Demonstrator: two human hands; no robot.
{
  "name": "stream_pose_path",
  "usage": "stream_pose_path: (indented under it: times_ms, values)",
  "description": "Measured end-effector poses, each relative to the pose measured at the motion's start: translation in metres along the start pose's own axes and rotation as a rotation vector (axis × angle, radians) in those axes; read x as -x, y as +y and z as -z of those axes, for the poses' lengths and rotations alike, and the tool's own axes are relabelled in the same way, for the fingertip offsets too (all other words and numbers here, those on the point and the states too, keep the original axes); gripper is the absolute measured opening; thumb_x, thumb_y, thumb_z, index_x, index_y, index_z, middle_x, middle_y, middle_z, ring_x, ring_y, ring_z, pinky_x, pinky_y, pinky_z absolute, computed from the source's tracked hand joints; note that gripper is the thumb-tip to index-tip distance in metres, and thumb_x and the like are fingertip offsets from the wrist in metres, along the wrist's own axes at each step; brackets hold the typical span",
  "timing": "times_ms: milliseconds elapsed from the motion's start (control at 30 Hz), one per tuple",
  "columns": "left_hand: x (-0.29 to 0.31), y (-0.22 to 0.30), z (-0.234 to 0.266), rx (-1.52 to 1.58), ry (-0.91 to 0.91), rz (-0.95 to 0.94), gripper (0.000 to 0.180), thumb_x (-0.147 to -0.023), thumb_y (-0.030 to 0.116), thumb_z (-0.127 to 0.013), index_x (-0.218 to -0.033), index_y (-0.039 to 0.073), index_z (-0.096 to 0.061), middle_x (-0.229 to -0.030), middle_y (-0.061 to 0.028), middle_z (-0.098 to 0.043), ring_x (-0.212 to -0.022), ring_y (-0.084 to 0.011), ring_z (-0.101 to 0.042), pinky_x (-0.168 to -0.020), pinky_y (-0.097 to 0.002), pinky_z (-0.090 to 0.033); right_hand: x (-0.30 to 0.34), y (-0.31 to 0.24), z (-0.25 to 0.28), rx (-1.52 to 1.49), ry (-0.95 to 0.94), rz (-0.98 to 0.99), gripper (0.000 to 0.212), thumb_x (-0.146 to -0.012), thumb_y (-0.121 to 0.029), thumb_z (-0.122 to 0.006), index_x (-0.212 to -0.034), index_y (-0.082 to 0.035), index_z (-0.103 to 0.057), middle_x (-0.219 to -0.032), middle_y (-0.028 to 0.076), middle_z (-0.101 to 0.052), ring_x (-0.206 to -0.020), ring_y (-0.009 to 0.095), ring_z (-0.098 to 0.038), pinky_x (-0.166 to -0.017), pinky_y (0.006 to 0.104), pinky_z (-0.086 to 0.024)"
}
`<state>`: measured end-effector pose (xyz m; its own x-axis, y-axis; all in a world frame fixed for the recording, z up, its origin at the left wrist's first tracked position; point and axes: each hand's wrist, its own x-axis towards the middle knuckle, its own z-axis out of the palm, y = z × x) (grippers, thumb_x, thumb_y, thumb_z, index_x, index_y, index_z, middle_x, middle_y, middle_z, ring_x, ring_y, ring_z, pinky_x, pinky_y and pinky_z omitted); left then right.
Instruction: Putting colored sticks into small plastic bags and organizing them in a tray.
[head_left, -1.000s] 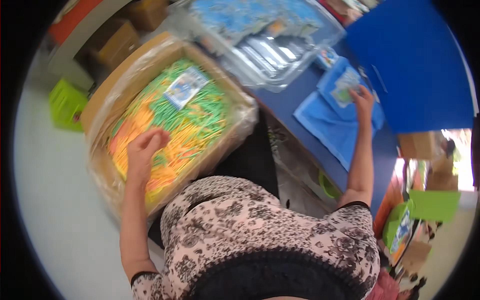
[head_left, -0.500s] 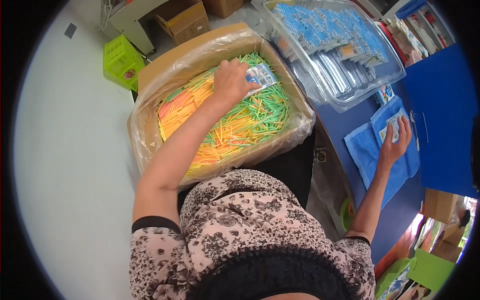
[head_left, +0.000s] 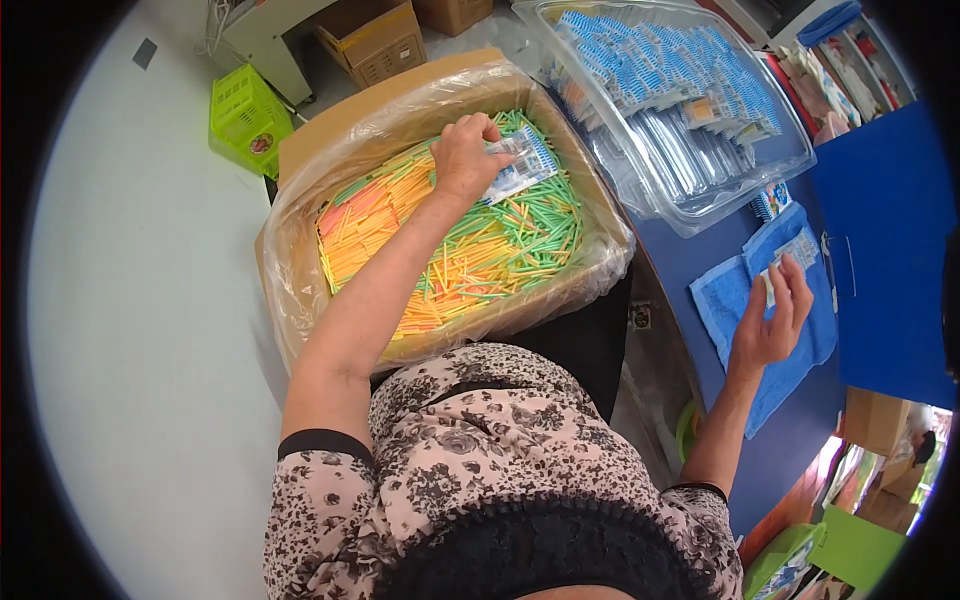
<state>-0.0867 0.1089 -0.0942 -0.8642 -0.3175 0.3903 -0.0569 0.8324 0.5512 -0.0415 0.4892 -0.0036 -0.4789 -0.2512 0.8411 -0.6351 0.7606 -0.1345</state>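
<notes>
My left hand (head_left: 465, 158) is closed over the sticks in the carton, thumb and fingers on a flat blue-and-white packet (head_left: 522, 172). Under it lie heaps of thin short sticks (head_left: 470, 265) in yellow, orange, pink and green. They fill a cardboard carton (head_left: 310, 145) lined with clear plastic film. At the right, my right hand (head_left: 770, 325) hovers over a folded blue towel (head_left: 727, 300), fingers apart and loosely bent. Just beyond its fingertips, a small printed packet (head_left: 797, 252) lies on the towel, partly covered by the fingers.
A clear plastic tub (head_left: 690, 215) with rows of blue-and-white packets (head_left: 650, 60) stands behind the towel on the blue table (head_left: 665, 250). A small stack of packets (head_left: 771, 201) sits beside it. A green basket (head_left: 245, 115) and an open brown box (head_left: 375, 45) are at the back left.
My right hand has drawn back toward me from the packet on the towel. The packet in my left hand has tilted and shows more of its surface.
</notes>
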Motion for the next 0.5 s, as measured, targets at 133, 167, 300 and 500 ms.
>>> stream_pose_path:
  times_ms: [133, 167, 300, 500]
  values:
    - [0.005, -0.011, 0.003, 0.572, -0.137, 0.115, 0.023, -0.070, 0.009, -0.079, -0.084, 0.003, -0.062, -0.079, -0.0022, -0.066, -0.069, -0.0102, -0.061, -0.064, -0.0265, -0.049, -0.014, -0.068, -0.012, -0.248, -0.134, 0.137, 0.027, -0.074, 0.005, -0.069, -0.100, 0.000, -0.065, -0.108, 0.017, -0.062, -0.096, 0.029, -0.061, -0.082, 0.0361, -0.049]
    - [0.009, -0.010, 0.006, 0.574, -0.140, 0.119, 0.023, -0.070, 0.009, -0.079, -0.084, 0.003, -0.062, -0.079, -0.0022, -0.066, -0.069, -0.0102, -0.061, -0.064, -0.0265, -0.049, -0.022, -0.086, -0.028, -0.343, -0.206, 0.123, 0.027, -0.073, 0.004, -0.070, -0.100, 0.001, -0.065, -0.107, 0.017, -0.063, -0.095, 0.030, -0.061, -0.080, 0.0358, -0.049]
    - [0.033, 0.005, 0.048, 1.014, -0.374, 0.223, 0.014, -0.079, 0.007, -0.073, -0.089, 0.001, -0.066, -0.079, 0.0011, -0.065, -0.069, -0.0041, -0.058, -0.063, -0.0219, -0.048, -0.031, -0.123, -0.105, -0.426, -0.254, -0.072, 0.026, -0.076, -0.002, -0.072, -0.100, 0.002, -0.065, -0.092, 0.011, -0.066, -0.082, 0.023, -0.062, -0.071, 0.0277, -0.048]
    - [0.054, -0.004, 0.098, 1.037, -0.469, 0.253, 0.018, -0.086, 0.015, -0.068, -0.095, -0.001, -0.068, -0.081, 0.0003, -0.066, -0.071, -0.0045, -0.058, -0.064, -0.0208, -0.047, -0.060, -0.144, -0.168, -0.837, -0.752, -0.338, 0.021, -0.086, -0.015, -0.066, -0.097, 0.002, -0.065, -0.073, 0.000, -0.062, -0.067, 0.009, -0.056, -0.063, 0.0232, -0.047]
